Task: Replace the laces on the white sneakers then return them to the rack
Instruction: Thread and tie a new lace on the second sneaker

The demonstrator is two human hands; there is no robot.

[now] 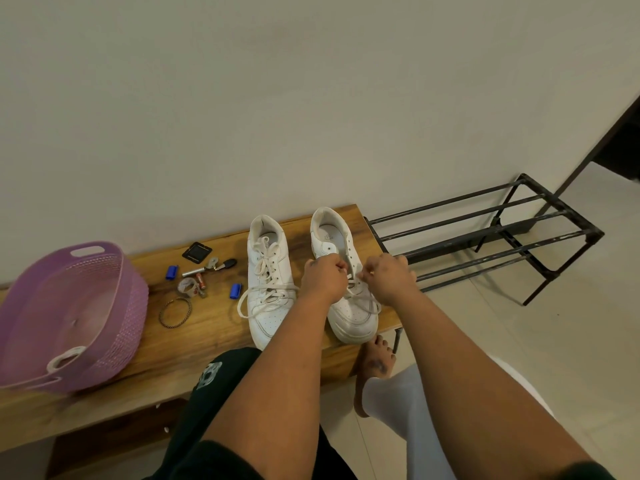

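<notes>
Two white sneakers stand side by side on a wooden bench (194, 337), toes toward me. The left sneaker (268, 282) is laced, with its loose lace ends (247, 301) trailing over the toe. Both my hands work over the right sneaker (349, 306). My left hand (323, 277) and my right hand (388, 277) each pinch a part of its white lace (353, 282) above the eyelets. Only the lower eyelets of this shoe carry lace; the upper ones show bare.
A black metal shoe rack (485, 237) stands on the tiled floor just right of the bench. A purple plastic basket (69, 317) lies tilted at the bench's left end. Small items lie between: blue caps (172, 272), keys (214, 265), a bangle (175, 312). My bare foot (372, 368) rests below the bench edge.
</notes>
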